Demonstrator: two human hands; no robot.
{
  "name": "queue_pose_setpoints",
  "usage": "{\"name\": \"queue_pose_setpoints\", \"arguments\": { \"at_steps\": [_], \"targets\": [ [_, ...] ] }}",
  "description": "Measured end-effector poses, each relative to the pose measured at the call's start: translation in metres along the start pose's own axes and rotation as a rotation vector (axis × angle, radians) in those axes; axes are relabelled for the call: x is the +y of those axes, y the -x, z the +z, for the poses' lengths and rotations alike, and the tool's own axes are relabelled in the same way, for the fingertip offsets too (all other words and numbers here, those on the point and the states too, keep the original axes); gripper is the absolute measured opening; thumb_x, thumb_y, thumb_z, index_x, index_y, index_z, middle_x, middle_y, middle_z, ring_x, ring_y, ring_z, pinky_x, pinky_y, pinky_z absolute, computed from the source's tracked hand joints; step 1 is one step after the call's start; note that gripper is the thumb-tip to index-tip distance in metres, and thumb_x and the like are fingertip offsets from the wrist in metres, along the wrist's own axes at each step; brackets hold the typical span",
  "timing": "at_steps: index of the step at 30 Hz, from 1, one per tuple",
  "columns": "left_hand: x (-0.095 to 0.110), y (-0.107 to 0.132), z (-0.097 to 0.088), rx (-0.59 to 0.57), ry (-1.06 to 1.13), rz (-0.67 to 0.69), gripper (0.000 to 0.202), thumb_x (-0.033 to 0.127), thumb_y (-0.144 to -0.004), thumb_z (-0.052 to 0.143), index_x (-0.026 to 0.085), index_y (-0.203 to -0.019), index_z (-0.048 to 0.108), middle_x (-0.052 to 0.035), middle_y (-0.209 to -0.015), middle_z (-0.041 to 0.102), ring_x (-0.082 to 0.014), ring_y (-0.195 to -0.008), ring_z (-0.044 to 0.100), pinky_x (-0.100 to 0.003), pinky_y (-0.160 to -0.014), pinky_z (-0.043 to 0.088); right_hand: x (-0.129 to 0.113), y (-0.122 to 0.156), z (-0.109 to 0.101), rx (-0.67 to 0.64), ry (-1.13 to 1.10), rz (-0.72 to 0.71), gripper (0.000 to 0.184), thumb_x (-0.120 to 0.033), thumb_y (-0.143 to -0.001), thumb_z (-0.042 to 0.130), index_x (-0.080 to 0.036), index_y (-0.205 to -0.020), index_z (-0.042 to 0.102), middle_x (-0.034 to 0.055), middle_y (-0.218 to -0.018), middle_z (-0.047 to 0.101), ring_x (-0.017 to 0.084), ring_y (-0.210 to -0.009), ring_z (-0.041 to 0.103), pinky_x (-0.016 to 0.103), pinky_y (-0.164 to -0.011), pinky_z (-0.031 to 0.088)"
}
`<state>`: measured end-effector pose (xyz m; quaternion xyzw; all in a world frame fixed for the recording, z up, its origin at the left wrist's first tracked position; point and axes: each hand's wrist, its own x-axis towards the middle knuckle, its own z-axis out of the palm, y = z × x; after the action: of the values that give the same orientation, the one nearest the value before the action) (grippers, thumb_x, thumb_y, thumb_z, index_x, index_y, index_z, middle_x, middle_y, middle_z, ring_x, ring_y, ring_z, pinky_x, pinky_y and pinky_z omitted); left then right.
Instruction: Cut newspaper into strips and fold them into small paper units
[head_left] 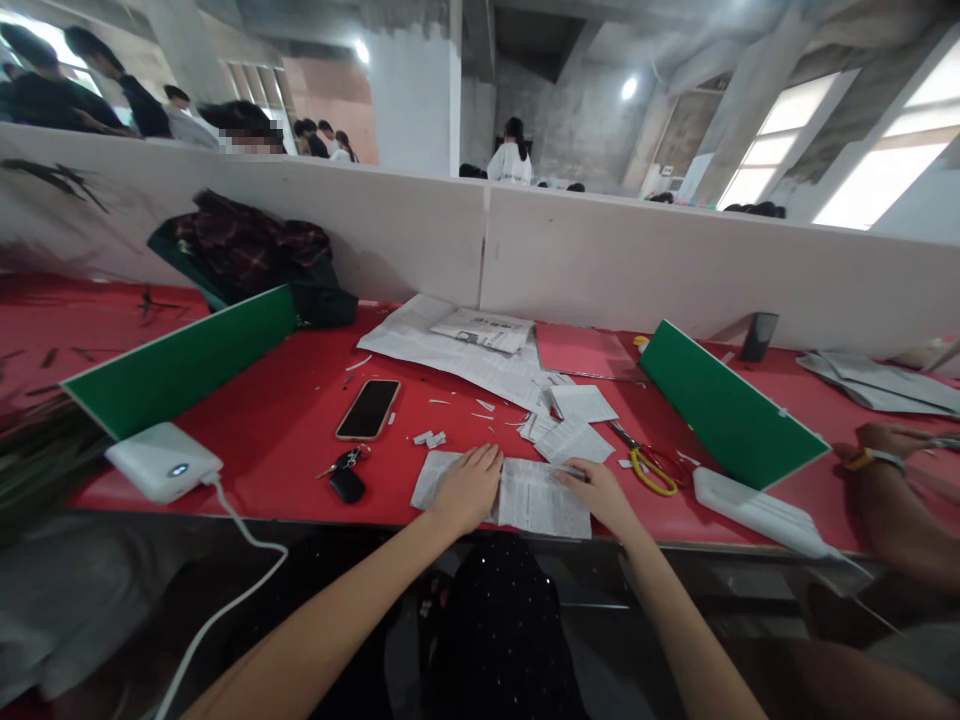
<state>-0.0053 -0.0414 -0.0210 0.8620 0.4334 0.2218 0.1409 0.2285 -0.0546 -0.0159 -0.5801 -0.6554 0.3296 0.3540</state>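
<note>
Under both hands, at the near edge of the red table (285,420), lies a printed sheet of newspaper (536,495). The left hand (469,488) rests flat on the sheet's left part, fingers spread and pressing down, clamped on nothing. The right hand (600,492) lies on the sheet's upper right edge with its fingers pointing left; it looks open and flat too, though whether a fingertip pinches the paper's edge I cannot tell. The two hands are a little apart, with bare newsprint between them.

Just beyond the right hand lie smaller cut paper pieces (574,425), and to its right, near but not touching, yellow-handled scissors (649,468). Left of the left hand sit a car key (346,478) and, farther from the hands, a dark phone (368,408) lying face up. Well to the left is a white power bank (161,462) with a cable running off the table edge. Two green boards (180,365) slant on either side of the hands. Beyond the hands, larger newspapers (465,345) spread toward a white partition (600,260). At the far right a co-worker's arm (892,500) rests on the table.
</note>
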Motion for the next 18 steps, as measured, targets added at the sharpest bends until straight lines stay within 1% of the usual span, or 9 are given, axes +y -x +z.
{"name": "queue_pose_setpoints", "arguments": {
  "at_steps": [2, 4, 6, 8, 9, 11, 13, 14, 18],
  "targets": [
    [-0.005, 0.005, 0.003, 0.046, 0.085, -0.014, 0.042, 0.025, -0.085, 0.039, 0.013, -0.124, 0.047, -0.0152, -0.135, 0.043, -0.0244, -0.128, 0.034, -0.039, -0.107, 0.019, 0.002, -0.001, -0.002, -0.001, -0.037, 0.037, 0.026, -0.039, -0.073, 0.055, -0.015, -0.068, 0.063, 0.0003, -0.063, 0.056, 0.015, -0.061, 0.047, 0.025, -0.056, 0.033],
    [-0.01, 0.008, 0.004, 0.03, 0.108, -0.006, 0.045, 0.03, -0.087, 0.037, 0.016, -0.129, 0.043, -0.0119, -0.139, 0.038, -0.0215, -0.131, 0.03, -0.038, -0.108, 0.017, 0.001, 0.0, -0.004, -0.035, -0.098, 0.07, 0.028, -0.041, -0.074, 0.055, -0.014, -0.071, 0.063, 0.0005, -0.065, 0.057, 0.015, -0.062, 0.048, 0.024, -0.057, 0.034],
    [-0.013, 0.009, 0.004, -0.036, 0.033, 0.009, 0.048, 0.031, -0.089, 0.03, 0.014, -0.133, 0.037, -0.0111, -0.142, 0.032, -0.0195, -0.132, 0.026, -0.037, -0.109, 0.017, -0.002, 0.004, -0.007, -0.081, -0.142, 0.087, 0.029, -0.043, -0.072, 0.057, -0.014, -0.074, 0.063, 0.0005, -0.067, 0.058, 0.015, -0.064, 0.05, 0.024, -0.059, 0.036],
    [-0.014, 0.008, 0.002, -0.109, -0.092, 0.016, 0.05, 0.031, -0.09, 0.024, 0.01, -0.135, 0.032, -0.0114, -0.144, 0.028, -0.0187, -0.134, 0.022, -0.036, -0.109, 0.016, -0.005, 0.009, -0.01, -0.134, -0.179, 0.107, 0.031, -0.043, -0.07, 0.059, -0.014, -0.078, 0.064, 0.0005, -0.069, 0.06, 0.015, -0.065, 0.052, 0.024, -0.061, 0.038],
    [-0.014, 0.008, 0.002, -0.136, -0.152, 0.022, 0.051, 0.032, -0.091, 0.022, 0.009, -0.136, 0.03, -0.0111, -0.144, 0.027, -0.0183, -0.134, 0.021, -0.036, -0.109, 0.017, -0.007, 0.013, -0.011, -0.159, -0.197, 0.136, 0.031, -0.044, -0.07, 0.06, -0.014, -0.079, 0.063, 0.0005, -0.069, 0.061, 0.015, -0.064, 0.053, 0.024, -0.06, 0.039],
    [-0.013, 0.007, 0.001, -0.166, -0.252, 0.04, 0.052, 0.033, -0.092, 0.019, 0.008, -0.137, 0.027, -0.0096, -0.145, 0.025, -0.0176, -0.135, 0.019, -0.035, -0.11, 0.016, -0.007, 0.02, -0.011, -0.192, -0.21, 0.233, 0.033, -0.046, -0.07, 0.059, -0.014, -0.078, 0.062, -0.0005, -0.062, 0.059, 0.014, -0.054, 0.052, 0.024, -0.051, 0.04],
    [-0.012, 0.008, 0.001, -0.158, -0.317, 0.051, 0.052, 0.033, -0.092, 0.017, 0.01, -0.138, 0.027, -0.0078, -0.146, 0.024, -0.0171, -0.135, 0.018, -0.035, -0.11, 0.015, -0.004, 0.027, -0.008, -0.176, -0.181, 0.31, 0.034, -0.047, -0.07, 0.056, -0.014, -0.074, 0.06, -0.0027, -0.053, 0.053, 0.012, -0.041, 0.047, 0.024, -0.041, 0.036],
    [-0.011, 0.008, 0.001, -0.15, -0.337, 0.054, 0.052, 0.033, -0.092, 0.016, 0.01, -0.138, 0.027, -0.0073, -0.146, 0.024, -0.0171, -0.135, 0.017, -0.034, -0.11, 0.014, -0.002, 0.029, -0.007, -0.151, -0.158, 0.321, 0.033, -0.048, -0.071, 0.055, -0.015, -0.071, 0.058, -0.004, -0.049, 0.05, 0.012, -0.037, 0.044, 0.024, -0.037, 0.034],
    [-0.011, 0.009, 0.003, -0.138, -0.366, 0.051, 0.053, 0.034, -0.092, 0.015, 0.01, -0.138, 0.026, -0.0075, -0.146, 0.025, -0.0165, -0.135, 0.018, -0.034, -0.11, 0.014, 0.009, 0.032, -0.002, -0.083, -0.13, 0.294, 0.03, -0.046, -0.07, 0.055, -0.018, -0.061, 0.052, -0.0067, -0.044, 0.042, 0.011, -0.033, 0.043, 0.023, -0.034, 0.032]
  ]
}}
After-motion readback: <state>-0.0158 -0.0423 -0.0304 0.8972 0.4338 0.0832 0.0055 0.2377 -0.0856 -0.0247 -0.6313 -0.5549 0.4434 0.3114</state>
